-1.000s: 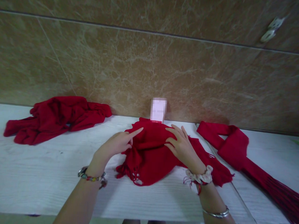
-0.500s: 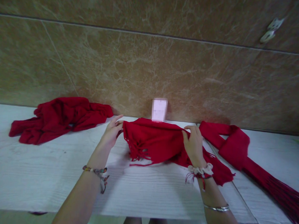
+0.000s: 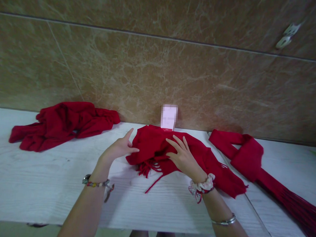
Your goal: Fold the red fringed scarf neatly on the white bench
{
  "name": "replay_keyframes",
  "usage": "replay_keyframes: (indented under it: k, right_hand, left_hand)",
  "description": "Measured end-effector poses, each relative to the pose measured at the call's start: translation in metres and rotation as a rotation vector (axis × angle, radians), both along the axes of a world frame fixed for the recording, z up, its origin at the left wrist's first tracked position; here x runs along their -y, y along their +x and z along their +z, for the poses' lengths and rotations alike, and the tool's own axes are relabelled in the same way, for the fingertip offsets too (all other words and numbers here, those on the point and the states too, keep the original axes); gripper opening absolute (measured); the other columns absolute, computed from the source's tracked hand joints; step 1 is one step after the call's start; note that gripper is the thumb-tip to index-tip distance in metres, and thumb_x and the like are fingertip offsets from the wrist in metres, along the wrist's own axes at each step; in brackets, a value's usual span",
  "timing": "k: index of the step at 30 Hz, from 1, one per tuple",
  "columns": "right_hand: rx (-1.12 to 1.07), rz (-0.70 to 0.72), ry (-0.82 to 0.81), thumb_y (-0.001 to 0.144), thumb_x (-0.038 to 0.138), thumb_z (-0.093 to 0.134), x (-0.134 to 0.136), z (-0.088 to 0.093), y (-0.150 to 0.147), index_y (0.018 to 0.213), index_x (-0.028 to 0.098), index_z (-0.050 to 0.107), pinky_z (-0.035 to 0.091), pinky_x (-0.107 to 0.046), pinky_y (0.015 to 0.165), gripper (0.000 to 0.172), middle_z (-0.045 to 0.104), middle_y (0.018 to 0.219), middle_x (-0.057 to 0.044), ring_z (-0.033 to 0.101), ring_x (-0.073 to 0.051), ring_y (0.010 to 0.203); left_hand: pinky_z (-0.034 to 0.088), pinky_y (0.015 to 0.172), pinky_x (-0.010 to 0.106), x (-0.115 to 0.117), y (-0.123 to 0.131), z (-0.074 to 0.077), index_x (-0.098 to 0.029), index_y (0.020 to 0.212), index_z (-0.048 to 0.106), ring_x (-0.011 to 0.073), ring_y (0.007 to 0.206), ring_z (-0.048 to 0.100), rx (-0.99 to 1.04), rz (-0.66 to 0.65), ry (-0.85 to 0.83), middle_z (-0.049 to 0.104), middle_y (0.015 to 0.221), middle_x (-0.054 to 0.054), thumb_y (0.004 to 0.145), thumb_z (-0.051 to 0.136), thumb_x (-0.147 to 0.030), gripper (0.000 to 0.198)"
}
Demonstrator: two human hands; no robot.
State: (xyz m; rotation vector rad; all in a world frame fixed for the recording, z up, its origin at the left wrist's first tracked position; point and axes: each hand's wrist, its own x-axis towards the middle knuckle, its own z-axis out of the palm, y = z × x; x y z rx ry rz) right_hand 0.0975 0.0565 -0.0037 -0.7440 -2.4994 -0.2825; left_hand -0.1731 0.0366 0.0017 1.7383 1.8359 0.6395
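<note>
A red fringed scarf lies bunched on the white table in front of me, its fringe hanging toward the near edge. My right hand rests flat on top of the scarf with fingers spread. My left hand is at the scarf's left edge, fingers stretched out, thumb touching the fabric.
A crumpled red scarf lies at the far left of the table. A tied red scarf with long tassels lies at the right. A small blurred pink card leans against the brown marble wall. A white wall socket sits top right.
Half a second ago both hands pinched the scarf's upper edge and held it up. Now the scarf is folded down on the table and both hands lie open on it.
</note>
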Motion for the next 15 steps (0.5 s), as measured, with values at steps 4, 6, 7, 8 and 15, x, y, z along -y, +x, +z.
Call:
replay_keyframes:
  k: [4, 6, 7, 8, 15]
  right_hand:
    - [-0.162, 0.025, 0.029, 0.082, 0.013, 0.047, -0.001, 0.003, 0.000, 0.078, 0.020, 0.064, 0.029, -0.056, 0.101, 0.019, 0.053, 0.118, -0.009, 0.037, -0.025, 0.122]
    - [-0.255, 0.027, 0.039, 0.082, 0.012, 0.046, -0.002, 0.003, 0.002, 0.081, 0.021, 0.064, 0.032, -0.055, 0.100, 0.020, 0.055, 0.114, -0.008, 0.040, -0.024, 0.119]
    - [-0.305, 0.022, 0.041, 0.081, 0.012, 0.046, -0.003, 0.003, 0.003, 0.081, 0.022, 0.063, 0.034, -0.055, 0.099, 0.020, 0.055, 0.113, -0.008, 0.042, -0.024, 0.117]
    - [-0.355, 0.013, 0.039, 0.081, 0.011, 0.046, -0.004, 0.003, 0.004, 0.082, 0.022, 0.063, 0.036, -0.054, 0.098, 0.020, 0.054, 0.112, -0.007, 0.043, -0.023, 0.115]
    - [-0.624, -0.116, 0.000, 0.077, 0.009, 0.044, -0.008, 0.007, 0.014, 0.083, 0.023, 0.061, 0.043, -0.047, 0.091, 0.023, 0.051, 0.108, -0.006, 0.048, -0.022, 0.106]
  left_hand:
    - [0.042, 0.053, 0.023, 0.006, 0.001, 0.001, -0.015, 0.140, 0.006, 0.0146, 0.056, 0.057, 0.275, -0.172, -0.125, 0.058, 0.056, -0.007, 0.058, 0.064, -0.021, 0.100]
    - [0.042, 0.052, 0.023, 0.007, 0.005, 0.001, -0.014, 0.140, 0.005, 0.0152, 0.055, 0.058, 0.313, -0.223, -0.200, 0.059, 0.056, -0.007, 0.054, 0.065, -0.016, 0.104]
    - [0.042, 0.052, 0.024, 0.008, 0.007, 0.001, -0.013, 0.140, 0.006, 0.0155, 0.055, 0.058, 0.294, -0.216, -0.217, 0.058, 0.055, -0.007, 0.053, 0.065, -0.014, 0.104]
    - [0.042, 0.052, 0.024, 0.007, 0.008, 0.001, -0.012, 0.139, 0.008, 0.0155, 0.055, 0.057, 0.262, -0.193, -0.212, 0.058, 0.054, -0.007, 0.053, 0.063, -0.012, 0.103]
    - [0.043, 0.055, 0.023, 0.002, 0.010, -0.005, -0.014, 0.139, 0.008, 0.0133, 0.057, 0.057, 0.275, -0.153, -0.011, 0.063, 0.068, -0.002, 0.060, 0.059, -0.016, 0.094]
